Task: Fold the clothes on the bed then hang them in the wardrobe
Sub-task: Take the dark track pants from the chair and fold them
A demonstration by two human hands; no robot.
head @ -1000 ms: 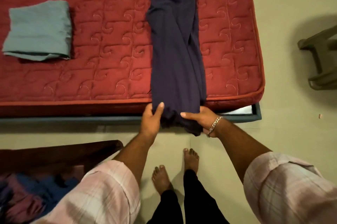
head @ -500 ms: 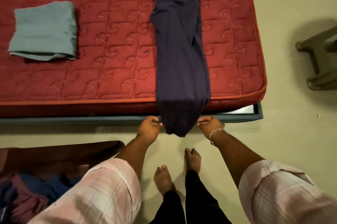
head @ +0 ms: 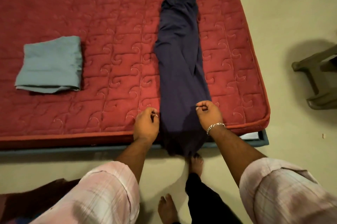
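Note:
A pair of dark navy trousers [head: 179, 59] lies lengthwise on the red quilted mattress [head: 109, 23], waistband at the far end, leg ends draped over the near edge. My left hand [head: 146, 125] pinches the trousers' left edge near the mattress edge. On the opposite edge, my right hand [head: 209, 113], wearing a silver bracelet, pinches the cloth. A folded grey-blue garment [head: 50, 65] rests on the mattress at the left.
The blue bed frame [head: 262, 139] shows under the mattress. A dark plastic stool [head: 317, 77] stands on the floor at the right. A heap of dark clothes [head: 21, 203] lies at the lower left. My bare feet stand close to the bed.
Both hands have moved up from the hanging leg ends onto the mattress edge, pinching the trousers higher. The view has tilted so that the waistband now shows.

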